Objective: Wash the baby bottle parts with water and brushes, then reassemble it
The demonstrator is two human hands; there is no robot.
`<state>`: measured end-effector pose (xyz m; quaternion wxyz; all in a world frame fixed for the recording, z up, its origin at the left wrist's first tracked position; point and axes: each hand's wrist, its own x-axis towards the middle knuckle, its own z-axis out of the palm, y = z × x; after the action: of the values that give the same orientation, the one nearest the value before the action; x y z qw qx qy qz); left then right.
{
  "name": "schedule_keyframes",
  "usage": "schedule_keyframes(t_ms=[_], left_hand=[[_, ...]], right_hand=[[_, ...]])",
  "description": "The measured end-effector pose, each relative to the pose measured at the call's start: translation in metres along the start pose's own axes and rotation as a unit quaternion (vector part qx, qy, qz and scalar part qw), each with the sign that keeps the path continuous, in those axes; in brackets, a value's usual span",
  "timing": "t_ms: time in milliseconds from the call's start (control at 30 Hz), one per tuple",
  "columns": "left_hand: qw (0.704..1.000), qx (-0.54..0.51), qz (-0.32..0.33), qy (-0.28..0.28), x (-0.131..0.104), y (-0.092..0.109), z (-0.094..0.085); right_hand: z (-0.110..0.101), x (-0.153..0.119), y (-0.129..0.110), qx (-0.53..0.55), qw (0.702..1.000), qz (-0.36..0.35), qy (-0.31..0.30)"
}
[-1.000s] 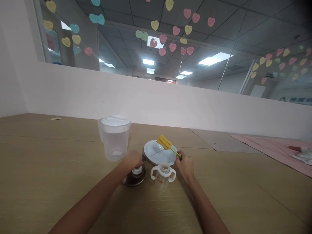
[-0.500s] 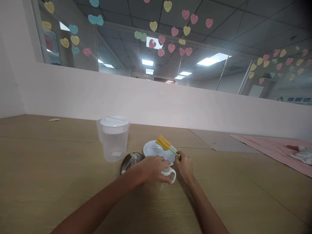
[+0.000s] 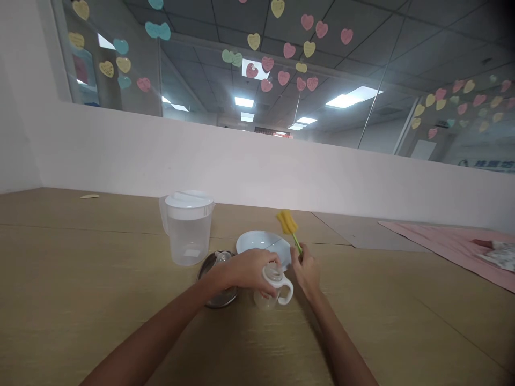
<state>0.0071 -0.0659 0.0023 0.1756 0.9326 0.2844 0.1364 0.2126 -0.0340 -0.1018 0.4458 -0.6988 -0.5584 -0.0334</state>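
Note:
My left hand (image 3: pixel 253 268) is wrapped around the upper part of a clear baby bottle (image 3: pixel 266 301) with a white side handle; its top has no nipple that I can see. In my right hand (image 3: pixel 306 272) is a sponge bottle brush (image 3: pixel 288 222), its yellow head pointing up and its green handle between my fingers. Behind both hands lies a pale blue-white bowl (image 3: pixel 255 239). A round metal tray (image 3: pixel 219 303), partly covered by my left forearm, holds a clear dome-shaped piece (image 3: pixel 222 257).
A lidded clear plastic pitcher (image 3: pixel 189 236) with liquid in it stands left of the tray. On the far right a pink cloth (image 3: pixel 434 244) bears a patterned item (image 3: pixel 501 257). A white wall (image 3: pixel 257 171) closes off the back of the tan table (image 3: pixel 120 300).
The brush has swung right and more upright, away from above the bowl. The bottle's mouth and handle now show more clearly beside my left hand.

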Motion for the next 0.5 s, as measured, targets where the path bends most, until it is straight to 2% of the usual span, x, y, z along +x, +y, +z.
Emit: schedule_keyframes(t_ms=[133,267,367,500], left_hand=[[0.988,-0.123,0.016,0.094,-0.004,0.002,-0.020],[0.966,-0.207,-0.006,0.153,-0.002,-0.009,-0.028],[0.959,-0.205,-0.028,0.196,0.003,-0.020,-0.025],[0.962,-0.105,-0.044,0.249,0.008,-0.030,-0.019]], right_hand=[[0.001,-0.002,0.000,0.088,0.995,-0.004,0.036],[0.001,-0.007,-0.003,0.088,0.993,-0.035,0.066],[0.000,-0.008,-0.003,0.081,0.992,-0.055,0.078],[-0.002,-0.010,-0.002,0.081,0.989,-0.075,0.094]])
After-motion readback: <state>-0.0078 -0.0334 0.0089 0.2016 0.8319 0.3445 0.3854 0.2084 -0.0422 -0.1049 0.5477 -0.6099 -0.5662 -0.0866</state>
